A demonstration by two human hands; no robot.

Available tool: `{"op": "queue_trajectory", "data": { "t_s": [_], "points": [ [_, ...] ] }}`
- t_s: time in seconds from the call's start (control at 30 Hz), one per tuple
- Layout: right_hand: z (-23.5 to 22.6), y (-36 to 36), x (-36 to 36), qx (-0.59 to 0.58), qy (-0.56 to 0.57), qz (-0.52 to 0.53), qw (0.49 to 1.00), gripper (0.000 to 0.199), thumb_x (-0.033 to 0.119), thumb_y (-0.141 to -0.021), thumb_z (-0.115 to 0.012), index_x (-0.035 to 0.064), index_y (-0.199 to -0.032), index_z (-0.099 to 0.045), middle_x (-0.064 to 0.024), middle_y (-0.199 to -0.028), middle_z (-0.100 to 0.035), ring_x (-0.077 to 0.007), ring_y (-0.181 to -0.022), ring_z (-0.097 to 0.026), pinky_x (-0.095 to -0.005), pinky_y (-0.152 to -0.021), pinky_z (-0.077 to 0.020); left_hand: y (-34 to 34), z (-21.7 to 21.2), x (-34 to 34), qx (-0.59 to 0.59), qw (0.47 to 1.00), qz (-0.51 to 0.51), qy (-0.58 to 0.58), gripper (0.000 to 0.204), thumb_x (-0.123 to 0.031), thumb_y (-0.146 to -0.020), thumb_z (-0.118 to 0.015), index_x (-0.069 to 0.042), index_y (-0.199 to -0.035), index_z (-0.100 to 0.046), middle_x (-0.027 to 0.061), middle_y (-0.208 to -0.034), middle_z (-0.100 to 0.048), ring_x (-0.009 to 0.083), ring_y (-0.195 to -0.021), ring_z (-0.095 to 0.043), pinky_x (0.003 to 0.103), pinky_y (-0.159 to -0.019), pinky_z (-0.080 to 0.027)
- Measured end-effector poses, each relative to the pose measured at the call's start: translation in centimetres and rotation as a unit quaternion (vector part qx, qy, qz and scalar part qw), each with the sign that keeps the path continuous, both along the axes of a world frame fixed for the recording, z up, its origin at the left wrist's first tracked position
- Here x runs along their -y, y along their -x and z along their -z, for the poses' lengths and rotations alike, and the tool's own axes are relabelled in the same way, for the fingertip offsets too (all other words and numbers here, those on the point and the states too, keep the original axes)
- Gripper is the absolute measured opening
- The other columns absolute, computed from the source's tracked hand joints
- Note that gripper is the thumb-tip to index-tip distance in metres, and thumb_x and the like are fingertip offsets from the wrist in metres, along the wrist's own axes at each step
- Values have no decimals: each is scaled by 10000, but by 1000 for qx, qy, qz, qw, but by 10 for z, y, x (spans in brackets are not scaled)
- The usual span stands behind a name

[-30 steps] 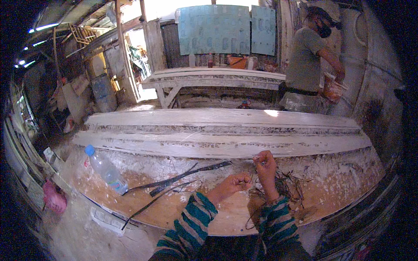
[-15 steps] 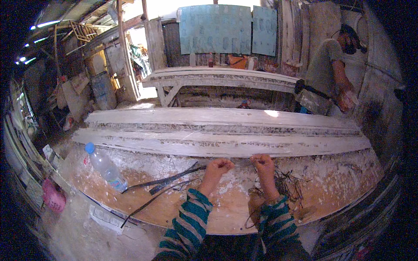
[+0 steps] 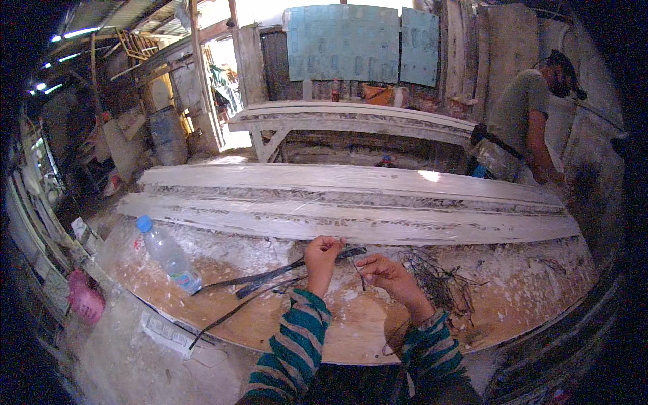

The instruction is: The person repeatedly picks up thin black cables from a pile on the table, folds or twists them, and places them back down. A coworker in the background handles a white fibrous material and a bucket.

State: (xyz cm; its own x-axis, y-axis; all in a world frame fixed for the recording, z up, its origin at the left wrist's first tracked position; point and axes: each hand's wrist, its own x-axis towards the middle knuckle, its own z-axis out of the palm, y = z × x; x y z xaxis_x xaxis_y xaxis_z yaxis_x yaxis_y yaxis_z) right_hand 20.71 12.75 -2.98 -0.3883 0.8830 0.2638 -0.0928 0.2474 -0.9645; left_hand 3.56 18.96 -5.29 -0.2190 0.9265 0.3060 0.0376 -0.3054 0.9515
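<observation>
My left hand point(image 3: 321, 262) is closed in a pinch just short of the white-coated boards. From its fingertips a thin dark strip point(image 3: 362, 279) runs down to my right hand point(image 3: 393, 278), whose thumb and fingers pinch it. The strip is too fine to make out along its whole length. Long flat black strips point(image 3: 266, 275) lie on the worktable left of my left hand, one hanging past the near edge. A tangled heap of thin dark strands point(image 3: 445, 287) lies beyond and right of my right hand.
Two long white-coated boards point(image 3: 324, 217) lie across the worktable point(image 3: 229, 318). A clear bottle with blue cap point(image 3: 169, 256) lies at the left. Behind stands a bench point(image 3: 351, 118). A co-worker point(image 3: 520, 111) bends at the far right. A pink basket point(image 3: 86, 295) sits lower left.
My right hand has moved left and turned toward my left hand, which shifted slightly left. The dark strip now shows between them. The co-worker has leaned further down.
</observation>
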Motion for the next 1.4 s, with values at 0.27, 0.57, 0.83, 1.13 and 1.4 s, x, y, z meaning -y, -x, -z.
{"op": "queue_trajectory", "data": {
  "t_s": [0.27, 0.57, 0.83, 1.13, 1.4],
  "points": [
    [-4, 2, 3, 50, -23, 14, 998, 80, 74, -728, -667, 30, -782, -627, -55, -884, -580, -140, -815, -543, -271, -726, -430, -7, -1, 4, -43, 998, 31, -36, 103, -119, -757, -642, -21, -788, -654, 14, -666, -608, 73, -609, -519, 220, -560, -416],
    [13, -8, -19, 64, -49, 286, 955, 136, 23, -734, -628, 52, -725, -496, -9, -727, -540, -95, -670, -510, -233, -647, -423, -16, -4, 14, -116, 983, 136, -26, 181, -167, -745, -678, -1, -803, -635, 32, -727, -613, 90, -676, -540, 227, -622, -434],
    [29, -29, -37, 113, -184, 427, 878, 181, 53, -706, -654, 50, -697, -473, -20, -677, -502, -109, -654, -483, -245, -626, -411, -20, -5, 21, -66, 900, 431, 6, 136, -133, -780, -641, -34, -869, -615, 15, -835, -584, 106, -813, -535, 244, -732, -433],
    [27, -42, -37, 67, -125, 384, 912, 102, 63, -740, -636, 41, -798, -555, -19, -801, -577, -94, -737, -525, -235, -675, -429, -39, -12, 49, -75, 843, 533, -7, 119, -144, -816, -597, -35, -819, -549, -13, -798, -518, 99, -773, -498, 233, -731, -409],
    [32, -41, -39, 76, -134, 383, 911, 88, 73, -756, -601, 39, -838, -596, -29, -797, -599, -120, -743, -540, -262, -702, -439, -45, 4, 51, 85, 809, 577, 77, 99, -167, -814, -567, -85, -857, -530, -26, -738, -481, 88, -697, -473, 224, -660, -407]
  ]
}}
